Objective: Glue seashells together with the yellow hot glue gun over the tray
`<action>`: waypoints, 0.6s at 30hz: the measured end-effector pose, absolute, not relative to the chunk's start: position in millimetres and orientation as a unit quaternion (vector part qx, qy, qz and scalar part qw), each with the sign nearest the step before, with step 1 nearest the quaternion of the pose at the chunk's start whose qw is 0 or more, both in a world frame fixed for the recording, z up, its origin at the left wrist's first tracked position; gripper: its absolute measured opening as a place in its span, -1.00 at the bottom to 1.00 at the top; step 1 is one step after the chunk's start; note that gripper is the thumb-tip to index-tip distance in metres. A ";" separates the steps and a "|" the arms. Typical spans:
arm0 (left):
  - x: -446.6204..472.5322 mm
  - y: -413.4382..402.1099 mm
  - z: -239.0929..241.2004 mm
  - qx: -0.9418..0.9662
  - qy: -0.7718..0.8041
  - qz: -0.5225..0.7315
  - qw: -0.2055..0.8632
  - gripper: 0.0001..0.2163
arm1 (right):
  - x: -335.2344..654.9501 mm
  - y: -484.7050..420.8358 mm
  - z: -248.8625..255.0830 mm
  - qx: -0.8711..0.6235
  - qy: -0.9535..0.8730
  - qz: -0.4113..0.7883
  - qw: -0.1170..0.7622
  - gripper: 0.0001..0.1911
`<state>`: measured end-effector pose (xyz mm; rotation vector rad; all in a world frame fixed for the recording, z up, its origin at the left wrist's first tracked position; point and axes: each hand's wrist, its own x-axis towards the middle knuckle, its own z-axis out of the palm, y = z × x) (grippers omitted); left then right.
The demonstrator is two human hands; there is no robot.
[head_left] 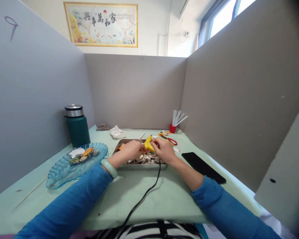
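Observation:
A yellow hot glue gun (149, 144) is held over the metal tray (142, 167), its nozzle pointing up and away from me. My right hand (165, 151) grips it from the right side. The fingers of my left hand (133, 151) are curled together just left of the gun; what they hold, if anything, is hidden. Beneath both hands, seashells and shell pieces (146, 159) fill the tray. From the gun a black cord (147, 192) runs down over the front edge of the table.
On the left, a blue shell-shaped plate (62, 167) bears shells, near a green bottle (77, 127). Red-handled scissors (172, 141), a red cup (172, 128) with white sticks and a black phone-like slab (203, 167) lie rightward. Crumpled tissue (116, 132) sits behind. Grey partitions (137, 89) surround the table.

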<state>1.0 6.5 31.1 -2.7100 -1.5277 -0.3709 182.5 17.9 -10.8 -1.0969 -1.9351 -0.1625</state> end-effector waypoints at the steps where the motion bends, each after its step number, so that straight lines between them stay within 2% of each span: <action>1: 6.3 5.6 27.5 -0.866 -0.487 -0.110 0.018 -0.75 | 183.1 19.0 -11.4 -0.453 -0.773 -0.066 0.439 -0.83; 9: 18.8 3.7 13.2 -0.893 -0.445 -0.066 -0.002 -0.78 | 182.1 17.1 -11.9 -0.471 -0.768 -0.067 0.428 -0.83; 18: 12.7 10.2 5.6 -0.874 -0.470 -0.123 0.008 -0.81 | 182.5 17.5 -13.7 -0.462 -0.780 -0.066 0.417 -0.85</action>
